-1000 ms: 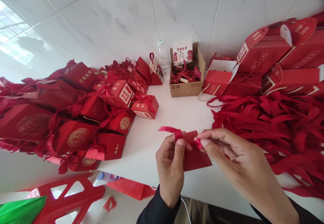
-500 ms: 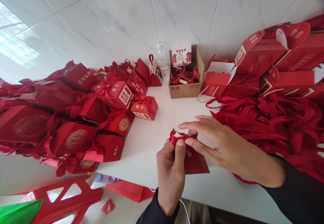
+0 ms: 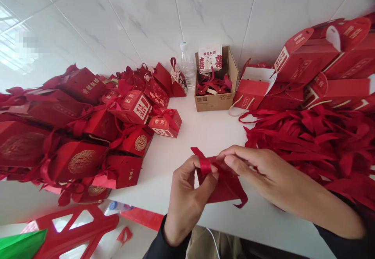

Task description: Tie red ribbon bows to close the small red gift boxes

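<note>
A small red gift box (image 3: 224, 188) rests near the front edge of the white table (image 3: 181, 161). My left hand (image 3: 186, 200) grips its top and pinches a loop of red ribbon (image 3: 203, 164) between thumb and fingers. My right hand (image 3: 263, 173) reaches in from the right, and its fingertips pinch the same ribbon at the top of the box. One ribbon end hangs down the box's right side.
Several finished red boxes with bows (image 3: 96, 130) are heaped on the left. A pile of loose red ribbons (image 3: 316, 142) lies right, with larger red bags (image 3: 316, 67) behind. A cardboard carton (image 3: 215, 81) and a plastic bottle (image 3: 187, 65) stand by the tiled wall. A red stool (image 3: 76, 231) is below.
Both hands have kept working the ribbon on the box top. The right hand went from a pinch to spread fingers over the ribbon, then back to a pinch. A loop now stands over my left thumb.
</note>
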`<action>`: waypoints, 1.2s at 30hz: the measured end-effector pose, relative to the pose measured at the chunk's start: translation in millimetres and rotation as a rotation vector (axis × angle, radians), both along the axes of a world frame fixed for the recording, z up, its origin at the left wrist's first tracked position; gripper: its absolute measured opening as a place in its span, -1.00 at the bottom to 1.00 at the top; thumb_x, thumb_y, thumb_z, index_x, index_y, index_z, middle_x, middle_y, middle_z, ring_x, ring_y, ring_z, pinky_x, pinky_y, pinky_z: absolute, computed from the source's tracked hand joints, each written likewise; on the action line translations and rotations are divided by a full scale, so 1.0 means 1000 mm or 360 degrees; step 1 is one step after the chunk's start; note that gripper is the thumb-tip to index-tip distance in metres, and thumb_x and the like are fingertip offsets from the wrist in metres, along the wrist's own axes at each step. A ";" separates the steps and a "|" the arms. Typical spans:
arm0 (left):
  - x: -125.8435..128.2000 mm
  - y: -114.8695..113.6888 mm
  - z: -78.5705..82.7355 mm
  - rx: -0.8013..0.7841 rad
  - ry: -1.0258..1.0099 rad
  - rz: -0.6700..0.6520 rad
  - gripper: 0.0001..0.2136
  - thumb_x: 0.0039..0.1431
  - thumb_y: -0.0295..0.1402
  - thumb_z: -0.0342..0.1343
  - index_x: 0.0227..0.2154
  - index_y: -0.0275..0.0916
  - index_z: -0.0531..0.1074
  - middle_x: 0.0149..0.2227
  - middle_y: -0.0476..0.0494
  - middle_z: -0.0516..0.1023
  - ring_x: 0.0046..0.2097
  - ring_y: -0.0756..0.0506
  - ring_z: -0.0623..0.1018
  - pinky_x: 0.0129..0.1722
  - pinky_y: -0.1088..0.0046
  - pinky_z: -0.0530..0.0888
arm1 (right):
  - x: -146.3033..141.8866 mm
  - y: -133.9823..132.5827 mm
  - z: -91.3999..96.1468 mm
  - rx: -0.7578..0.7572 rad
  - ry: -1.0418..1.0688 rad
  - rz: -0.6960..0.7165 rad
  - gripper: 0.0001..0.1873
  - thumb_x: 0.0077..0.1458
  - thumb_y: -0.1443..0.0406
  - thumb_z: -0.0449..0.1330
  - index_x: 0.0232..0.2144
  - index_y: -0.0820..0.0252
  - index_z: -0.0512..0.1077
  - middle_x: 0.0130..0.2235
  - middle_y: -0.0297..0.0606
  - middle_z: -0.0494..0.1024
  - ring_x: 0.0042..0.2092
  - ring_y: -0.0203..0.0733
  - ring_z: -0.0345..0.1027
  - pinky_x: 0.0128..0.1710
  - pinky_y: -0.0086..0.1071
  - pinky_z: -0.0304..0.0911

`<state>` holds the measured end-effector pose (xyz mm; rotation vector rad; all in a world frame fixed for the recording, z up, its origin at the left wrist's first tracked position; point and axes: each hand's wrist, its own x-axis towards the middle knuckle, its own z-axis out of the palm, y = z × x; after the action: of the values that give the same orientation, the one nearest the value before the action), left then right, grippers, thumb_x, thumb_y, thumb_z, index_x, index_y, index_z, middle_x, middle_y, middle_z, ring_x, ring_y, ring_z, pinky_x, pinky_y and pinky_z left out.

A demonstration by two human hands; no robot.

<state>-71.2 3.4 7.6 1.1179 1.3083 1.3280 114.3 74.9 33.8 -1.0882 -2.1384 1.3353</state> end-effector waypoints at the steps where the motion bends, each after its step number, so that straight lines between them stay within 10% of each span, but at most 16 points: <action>1: 0.001 0.001 -0.002 0.0147 0.0218 0.0074 -0.89 0.25 -0.51 0.24 -0.35 -0.16 0.56 -0.34 -0.01 0.61 -0.27 -0.02 0.56 -0.24 0.49 0.49 | -0.003 0.001 -0.003 -0.0035 0.0019 0.0028 -0.62 0.48 0.07 0.00 -0.12 0.03 0.58 -0.24 -0.33 0.70 -0.25 -0.19 0.59 -0.27 -0.36 0.45; 7: 0.008 0.005 -0.024 0.0825 0.0932 0.0419 -0.70 0.22 -0.68 0.15 -0.19 -0.12 0.59 -0.22 -0.03 0.63 -0.19 -0.03 0.61 -0.20 0.50 0.52 | -0.012 0.002 -0.011 -0.0191 0.0042 0.0044 -0.73 0.42 0.13 0.11 -0.04 0.00 0.59 -0.16 -0.33 0.71 -0.22 -0.17 0.57 -0.27 -0.33 0.41; 24: 0.010 0.003 -0.038 0.0810 0.0788 0.0436 -0.74 0.26 -0.63 0.21 -0.15 -0.11 0.60 -0.23 -0.05 0.64 -0.21 -0.06 0.61 -0.26 0.43 0.53 | -0.007 0.007 -0.003 -0.0305 0.0449 -0.0192 -0.81 0.32 0.12 0.22 -0.18 0.09 0.48 -0.29 -0.35 0.51 -0.28 -0.24 0.39 -0.28 -0.38 0.35; 36: 0.006 -0.024 -0.040 0.0567 0.0745 0.0483 -0.78 0.32 -0.53 0.22 -0.12 -0.06 0.61 -0.09 -0.08 0.64 -0.01 -0.10 0.58 0.01 0.38 0.50 | 0.037 0.002 -0.012 -0.0148 -0.0415 -0.0221 -0.57 0.20 -0.15 0.22 -0.40 0.01 0.56 -0.58 -0.43 0.34 -0.56 -0.26 0.14 -0.59 -0.36 0.03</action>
<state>-64.9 -21.0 -32.7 1.5932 1.6707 1.6289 151.1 76.6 21.3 -1.4921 -2.1481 1.3006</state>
